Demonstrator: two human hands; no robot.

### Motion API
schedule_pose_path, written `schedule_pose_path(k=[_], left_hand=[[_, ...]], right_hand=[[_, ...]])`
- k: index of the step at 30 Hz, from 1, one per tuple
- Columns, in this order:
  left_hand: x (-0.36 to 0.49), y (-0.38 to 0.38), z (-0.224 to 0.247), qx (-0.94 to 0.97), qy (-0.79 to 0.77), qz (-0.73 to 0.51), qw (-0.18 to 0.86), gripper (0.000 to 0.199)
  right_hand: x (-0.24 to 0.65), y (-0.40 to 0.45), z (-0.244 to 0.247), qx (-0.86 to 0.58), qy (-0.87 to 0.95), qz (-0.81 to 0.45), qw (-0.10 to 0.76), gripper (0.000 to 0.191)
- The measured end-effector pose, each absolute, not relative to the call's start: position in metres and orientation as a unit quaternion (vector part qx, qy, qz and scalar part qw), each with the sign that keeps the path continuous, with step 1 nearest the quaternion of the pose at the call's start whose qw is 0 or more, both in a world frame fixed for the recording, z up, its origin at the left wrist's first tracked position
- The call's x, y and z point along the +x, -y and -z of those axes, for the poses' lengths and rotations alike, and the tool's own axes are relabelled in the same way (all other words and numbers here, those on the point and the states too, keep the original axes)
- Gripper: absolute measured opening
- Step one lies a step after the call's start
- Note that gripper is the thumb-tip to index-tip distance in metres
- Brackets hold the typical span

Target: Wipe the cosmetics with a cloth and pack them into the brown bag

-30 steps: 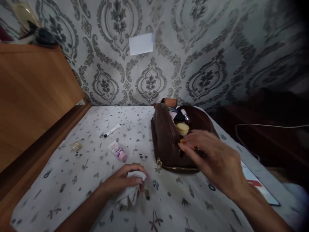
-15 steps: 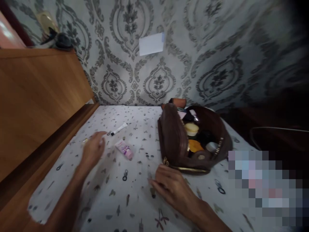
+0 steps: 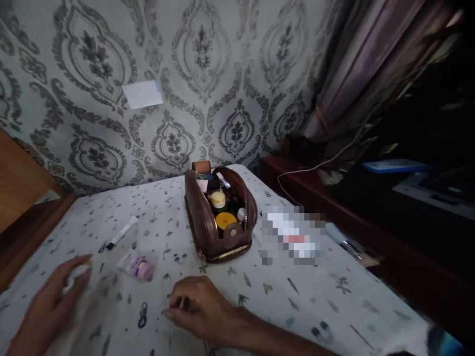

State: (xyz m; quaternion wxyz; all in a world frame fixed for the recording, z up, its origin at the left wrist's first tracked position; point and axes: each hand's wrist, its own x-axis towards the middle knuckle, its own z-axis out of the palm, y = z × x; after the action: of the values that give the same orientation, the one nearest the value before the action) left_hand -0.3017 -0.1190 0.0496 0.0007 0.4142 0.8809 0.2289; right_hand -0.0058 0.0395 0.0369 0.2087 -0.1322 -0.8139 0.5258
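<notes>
My left hand [image 3: 55, 301], slightly blurred, is closed at the lower left above the table, its thumb and fingers curled round something whitish that I cannot make out. Just beyond it lies a slim white tube with a black cap [image 3: 122, 232]. A pink and purple squeeze tube [image 3: 136, 265] rests on the cloth to this hand's right. My right hand [image 3: 202, 309] hovers low over the cloth, empty, with loosely bent fingers and a small gap to the thumb. Ahead of it stands a brown toiletry bag [image 3: 200, 222], unzipped, with a yellow-lidded jar [image 3: 218, 200] and an orange-yellow lid [image 3: 225, 221] inside.
A patterned white cloth [image 3: 260, 306] covers the table. Right of the bag lies a pixelated item [image 3: 293, 235], and beyond it a brush-like object [image 3: 347, 242] near the edge. A white cable [image 3: 315, 168] runs at the right. Wooden furniture [image 3: 25, 188] borders the left.
The view has swung right, so the bag and tubes appear further left. My left hand now shows something whitish in its grasp. My right hand remains in front of the bag.
</notes>
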Motion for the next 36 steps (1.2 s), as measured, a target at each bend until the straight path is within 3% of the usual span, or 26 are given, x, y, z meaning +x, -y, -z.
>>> schedule_pose_path(k=[1,5,12,17,24,30,36], left_hand=[[-0.272,0.106,-0.061,0.435,-0.856,-0.271,0.065,0.042],[-0.170,0.064,-0.082,0.489,-0.750,-0.407,0.181,0.046],[-0.129,0.042,-0.051,0.496,-0.681,-0.475,0.254,0.032],[-0.120,0.043,-0.038,0.403,-0.705,-0.534,0.234,0.035],[-0.120,0.045,-0.039,0.296,-0.753,-0.551,0.206,0.052],[-0.122,0.045,-0.038,0.287,-0.744,-0.546,0.257,0.060],[-0.137,0.047,-0.029,0.333,-0.691,-0.557,0.318,0.048]], right_hand=[[-0.005,-0.039,-0.037,-0.147,0.785,-0.561,0.216,0.006],[-0.001,-0.038,-0.035,-0.170,0.716,-0.615,0.283,0.041],[0.005,-0.046,-0.022,-0.186,0.691,-0.572,0.400,0.042],[0.007,-0.043,-0.013,-0.164,0.756,-0.523,0.358,0.038],[0.003,-0.040,-0.004,-0.174,0.815,-0.497,0.241,0.069],[0.004,-0.045,0.003,-0.073,0.794,-0.503,0.334,0.051],[0.003,-0.043,-0.007,-0.122,0.711,-0.584,0.371,0.043]])
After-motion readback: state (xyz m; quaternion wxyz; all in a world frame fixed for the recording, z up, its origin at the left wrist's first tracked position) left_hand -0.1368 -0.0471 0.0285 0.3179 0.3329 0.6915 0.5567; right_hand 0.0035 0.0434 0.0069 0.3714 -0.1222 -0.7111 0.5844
